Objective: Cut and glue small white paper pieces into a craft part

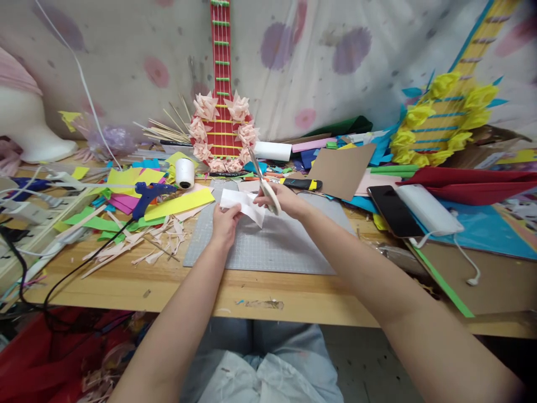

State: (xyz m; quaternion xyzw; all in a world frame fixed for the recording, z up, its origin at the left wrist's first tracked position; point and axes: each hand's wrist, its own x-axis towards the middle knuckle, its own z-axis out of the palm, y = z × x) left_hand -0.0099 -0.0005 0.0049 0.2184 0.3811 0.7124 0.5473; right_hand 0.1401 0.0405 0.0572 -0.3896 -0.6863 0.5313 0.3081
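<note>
1. The white paper piece (243,206) was held above the grey cutting mat (277,246), near the mat's 12 o'clock edge
2. The left hand (224,223) was closed on the paper's lower left part, fingers curled and thumb pressed on the sheet
3. The right hand (282,200) was closed around the handles of the scissors (263,182); the blades pointed toward 11 o'clock and met the paper's upper right edge. How far the blades were parted could not be told
4. The mat lay on the wooden table (168,285), in front of the person
5. A yellow-and-black utility knife (301,183) lay just past the right hand, at 1 o'clock from the paper
6. A yellow foam strip (179,204) and a blue glue gun (147,195) lay at 9 o'clock from the paper, with pale paper offcuts (142,246) at 8 o'clock
7. A white thread spool (184,172) stood at 10 o'clock
8. A red paper guitar (221,112) with pink flowers leaned upright at 12 o'clock
9. A black phone (392,210) and a white power bank (428,209) lay side by side at 3 o'clock, well apart from the hands
</note>
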